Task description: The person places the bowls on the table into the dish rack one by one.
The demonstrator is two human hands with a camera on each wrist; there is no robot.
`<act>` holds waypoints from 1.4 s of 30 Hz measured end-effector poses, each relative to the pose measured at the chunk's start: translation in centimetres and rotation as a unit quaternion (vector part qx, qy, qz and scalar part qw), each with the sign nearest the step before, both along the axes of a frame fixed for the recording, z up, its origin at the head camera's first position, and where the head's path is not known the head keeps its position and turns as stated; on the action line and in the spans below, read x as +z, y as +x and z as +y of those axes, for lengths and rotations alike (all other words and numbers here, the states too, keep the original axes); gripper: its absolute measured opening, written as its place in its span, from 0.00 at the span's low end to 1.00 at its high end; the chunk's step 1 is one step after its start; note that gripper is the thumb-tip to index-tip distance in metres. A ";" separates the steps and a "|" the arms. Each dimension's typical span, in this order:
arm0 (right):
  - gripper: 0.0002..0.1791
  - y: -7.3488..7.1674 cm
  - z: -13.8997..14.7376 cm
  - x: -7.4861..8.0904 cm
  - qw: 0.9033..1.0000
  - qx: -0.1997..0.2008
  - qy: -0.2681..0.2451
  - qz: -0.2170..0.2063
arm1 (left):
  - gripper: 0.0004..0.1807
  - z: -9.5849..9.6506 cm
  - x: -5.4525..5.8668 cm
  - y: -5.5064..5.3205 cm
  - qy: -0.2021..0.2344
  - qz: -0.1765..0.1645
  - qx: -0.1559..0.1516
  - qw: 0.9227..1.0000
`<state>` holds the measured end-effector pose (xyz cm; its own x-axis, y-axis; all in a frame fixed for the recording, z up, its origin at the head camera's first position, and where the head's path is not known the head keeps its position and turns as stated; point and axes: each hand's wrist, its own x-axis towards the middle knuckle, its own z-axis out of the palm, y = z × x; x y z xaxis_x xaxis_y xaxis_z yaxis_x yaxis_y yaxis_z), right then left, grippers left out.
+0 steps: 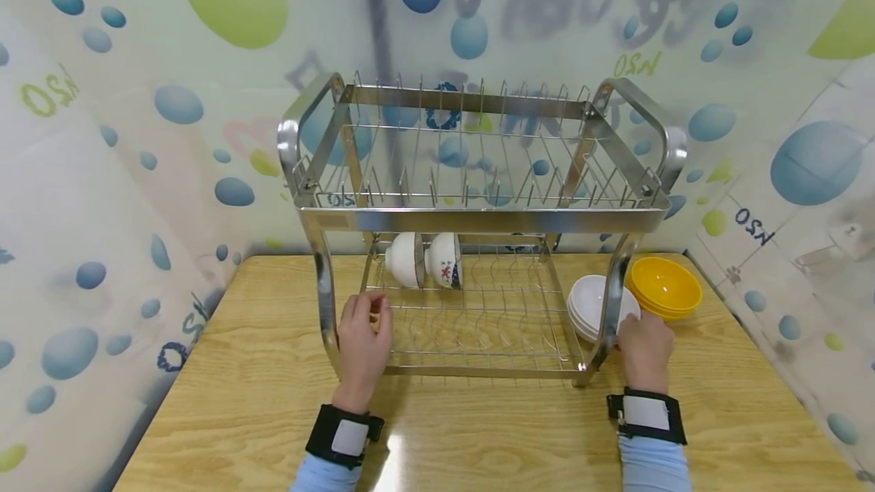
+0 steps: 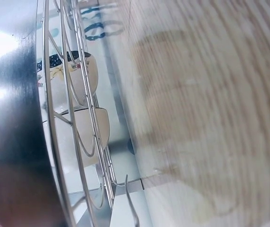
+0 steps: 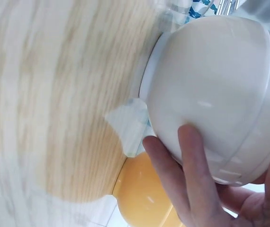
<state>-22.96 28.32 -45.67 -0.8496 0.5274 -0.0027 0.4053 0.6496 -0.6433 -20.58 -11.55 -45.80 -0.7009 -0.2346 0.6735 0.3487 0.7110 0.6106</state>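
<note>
Gripping round glossy white bowls [image 1: 589,299], partly hidden behind the silver metal rack's leg [image 1: 613,298], right hand [image 1: 645,348], loosely curled left hand [image 1: 364,344] beside it

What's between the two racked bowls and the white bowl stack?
Head view: a bare stretch of the lower rack, then its right side rail, between the racked bowls and white bowl stack.

Both hands [image 1: 364,344] [image 1: 645,346] reach forward, well apart, left loosely curled, right gripping.
</note>
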 end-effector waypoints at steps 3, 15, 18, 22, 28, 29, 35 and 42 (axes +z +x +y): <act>0.20 -0.1 0.0 0.0 1.000 -0.006 0.004 0.005 | 0.07 0.0 0.0 0.0 0.000 0.002 -0.001 1.000; 0.24 -0.1 -0.1 0.0 0.998 -0.035 0.042 0.009 | 0.07 0.1 0.0 0.0 0.002 0.007 -0.005 1.000; 0.25 -0.1 -0.1 -0.1 0.998 -0.045 0.046 0.013 | 0.07 0.1 -0.1 0.0 0.003 0.010 -0.005 1.000; 0.26 -0.1 -0.2 -0.1 0.996 -0.055 0.058 0.033 | 0.06 0.1 -0.1 -0.1 0.002 0.010 -0.003 1.000; 0.26 -0.2 -0.4 -0.1 0.995 -0.060 0.061 0.043 | 0.06 0.1 0.0 0.0 0.004 0.001 -0.003 1.000; 0.26 -0.2 -0.4 0.0 0.995 -0.061 0.061 0.042 | 0.06 0.1 0.1 0.0 0.005 0.000 -0.003 1.000; 0.25 -0.3 -0.7 0.0 0.994 -0.061 0.069 0.056 | 0.06 0.0 0.0 0.0 0.004 0.011 -0.002 1.000; 0.25 -0.4 -0.9 0.0 0.993 -0.067 0.065 0.067 | 0.08 0.0 0.0 0.0 0.004 0.016 -0.010 1.000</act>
